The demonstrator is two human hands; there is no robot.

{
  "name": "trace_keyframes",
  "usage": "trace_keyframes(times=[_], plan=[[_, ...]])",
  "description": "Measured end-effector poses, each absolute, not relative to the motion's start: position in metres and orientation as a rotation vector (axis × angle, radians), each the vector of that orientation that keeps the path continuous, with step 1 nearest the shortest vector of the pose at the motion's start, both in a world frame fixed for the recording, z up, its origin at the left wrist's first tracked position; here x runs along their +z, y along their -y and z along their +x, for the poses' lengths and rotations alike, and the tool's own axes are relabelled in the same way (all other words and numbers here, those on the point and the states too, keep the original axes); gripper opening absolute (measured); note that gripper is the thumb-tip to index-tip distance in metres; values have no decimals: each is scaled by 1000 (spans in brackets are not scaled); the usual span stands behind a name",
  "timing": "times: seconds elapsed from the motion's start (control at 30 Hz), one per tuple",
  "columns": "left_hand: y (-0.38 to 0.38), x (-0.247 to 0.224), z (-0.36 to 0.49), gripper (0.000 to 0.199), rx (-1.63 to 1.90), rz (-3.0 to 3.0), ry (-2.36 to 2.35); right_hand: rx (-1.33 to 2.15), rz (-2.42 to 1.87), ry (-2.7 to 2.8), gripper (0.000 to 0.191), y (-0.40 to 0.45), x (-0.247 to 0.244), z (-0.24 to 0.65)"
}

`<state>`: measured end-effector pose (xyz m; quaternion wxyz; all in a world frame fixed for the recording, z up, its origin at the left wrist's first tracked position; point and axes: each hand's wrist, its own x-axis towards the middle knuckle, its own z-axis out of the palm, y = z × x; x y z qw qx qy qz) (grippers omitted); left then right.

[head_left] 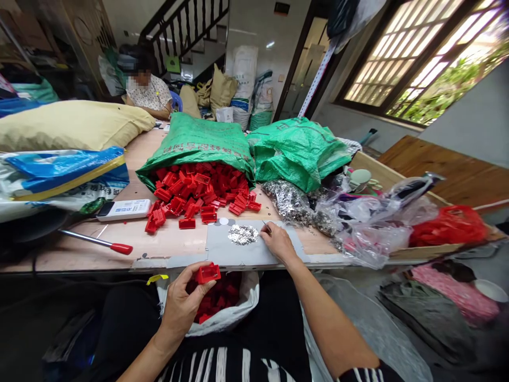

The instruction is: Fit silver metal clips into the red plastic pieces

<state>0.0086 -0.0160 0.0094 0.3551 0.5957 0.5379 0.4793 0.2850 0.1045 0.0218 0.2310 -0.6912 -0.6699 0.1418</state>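
Note:
My left hand point(183, 300) pinches a red plastic part point(208, 273) above an open white sack point(248, 307) that holds more red parts. At the table's front edge, my right hand point(278, 241) has its thumb and fingertips together, just right of a small heap of shiny metal pieces point(243, 234) on a grey sheet point(222, 254). Whatever its fingertips hold is too small to name. Behind the sheet, a pile of red parts point(199, 185) spills from a green sack point(207, 139).
A red-tipped lever point(121, 248) and a white device point(124, 209) lie at the left, near stuffed sacks. On the right are a second green sack point(298, 148), clear bags of metal pieces point(288, 201) and a red bag point(447, 227). A person point(149, 93) sits across the table.

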Motion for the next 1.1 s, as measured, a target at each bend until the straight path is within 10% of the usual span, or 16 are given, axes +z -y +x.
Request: trace_keyframes(times=[0.6, 1.1], plan=[[8, 16, 18, 24, 1400, 2066, -1450, 1523, -1167, 1324, 27, -36, 39, 187], [11, 15, 18, 30, 1373, 2130, -1391, 1521, -1222, 1396, 35, -25, 26, 184]])
